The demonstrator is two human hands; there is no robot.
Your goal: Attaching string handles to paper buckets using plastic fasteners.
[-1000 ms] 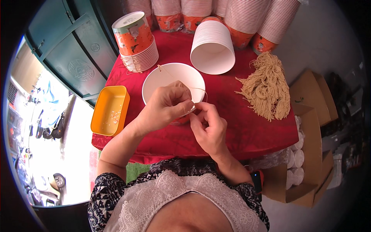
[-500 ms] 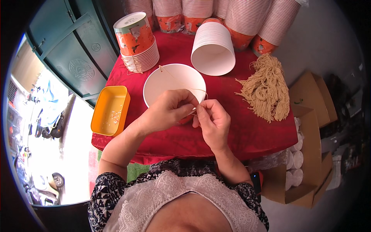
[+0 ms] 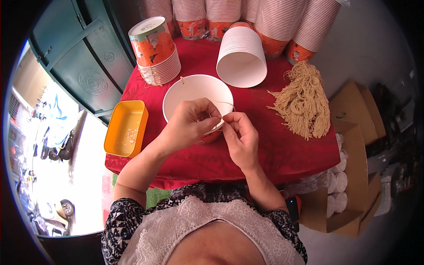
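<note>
A white-lined paper bucket (image 3: 183, 92) stands mouth up on the red-clothed table in front of me. A thin tan string (image 3: 226, 103) runs from a knot at its far left rim over to its right side. My left hand (image 3: 192, 120) is closed above the near part of the bucket, thumb and forefinger pinching the string by the near right rim. Close beside it, my right hand (image 3: 242, 136) also pinches the string, its fingertips almost touching those of the left. The string's end is hidden among my fingers.
Left of the bucket lies a yellow tray (image 3: 118, 126) with small pale bits. Behind are an upside-down bucket stack (image 3: 154, 51), a nested stack on its side (image 3: 242, 68) and wrapped stacks (image 3: 278, 22). A tan string bundle (image 3: 307, 104) lies right, beyond it an open carton (image 3: 357, 176).
My right hand has shifted slightly left and up at the rim, and its fingers have changed their grip. My left hand stays almost in place. The bucket has not visibly moved.
</note>
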